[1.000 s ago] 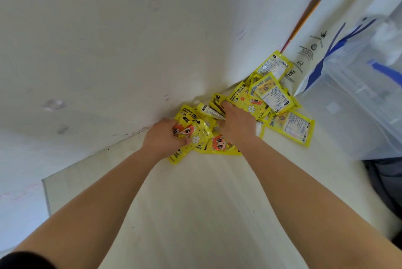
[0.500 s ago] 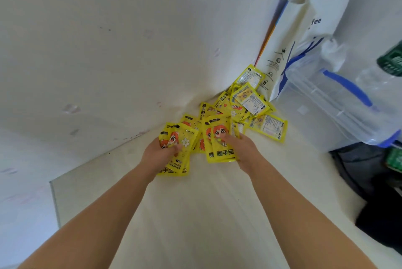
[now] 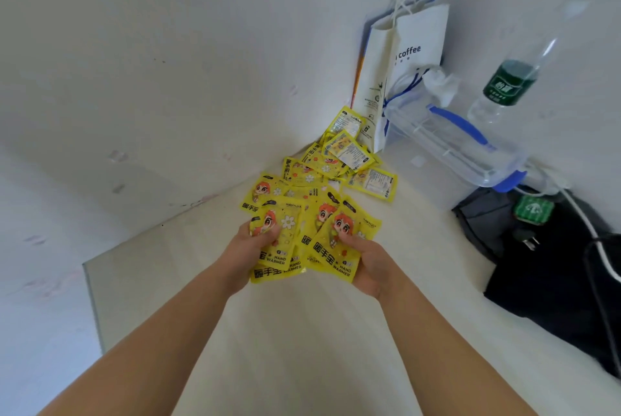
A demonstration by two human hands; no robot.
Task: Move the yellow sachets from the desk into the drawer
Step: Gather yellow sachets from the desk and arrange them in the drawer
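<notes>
Yellow sachets (image 3: 322,214) | long axes fanned away, tops far | left hand (image 3: 248,254), right hand (image 3: 366,264) gripping bunches

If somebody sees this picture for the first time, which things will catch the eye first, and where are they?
First come the bright yellow printed sachets with a cartoon face, gripped in fans by the left hand and the right hand at the centre, over the pale desk. Behind them, more yellow sachets lie scattered toward the wall corner. At the upper right are a white paper coffee bag and a clear plastic bottle with a green label.
</notes>
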